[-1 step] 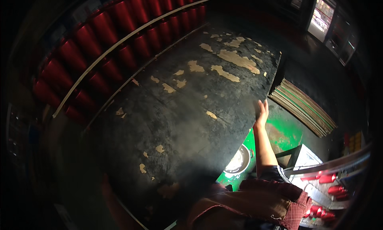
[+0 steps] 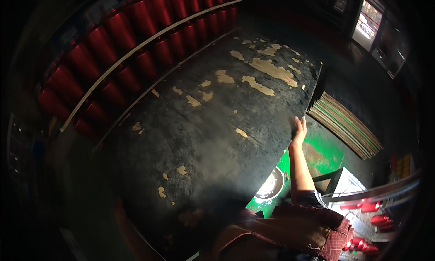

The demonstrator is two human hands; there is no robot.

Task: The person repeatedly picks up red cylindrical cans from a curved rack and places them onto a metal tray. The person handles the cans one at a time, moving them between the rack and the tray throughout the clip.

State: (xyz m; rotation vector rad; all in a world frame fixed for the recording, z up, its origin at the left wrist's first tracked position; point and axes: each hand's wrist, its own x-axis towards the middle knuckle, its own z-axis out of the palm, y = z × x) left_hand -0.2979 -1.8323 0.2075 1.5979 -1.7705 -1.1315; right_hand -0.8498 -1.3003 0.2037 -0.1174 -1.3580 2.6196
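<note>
A large black board [image 2: 199,134], its surface worn and peeled to tan patches, fills the middle of the view. My right hand [image 2: 299,131] grips its right edge, fingertips showing at the rim and the forearm reaching up from below. In deep shadow at the board's lower left edge, my left hand [image 2: 120,210] holds that side. The left fingers are barely visible. Below the right edge, a round pan-like metal vessel [image 2: 272,185] with bright light in it is partly covered by the board.
Rows of shiny red cylinders [image 2: 120,27] stand along the left behind a pale rail [image 2: 131,50]. To the right lies a stack of thin boards [image 2: 346,125]. Several red cylinders [image 2: 380,220] and a white-topped box [image 2: 349,185] are at lower right. The floor [image 2: 321,154] has green paint.
The view has shifted very slightly, so the board's far end and my right hand appear a little lower and further right. Both hands keep their places on the board.
</note>
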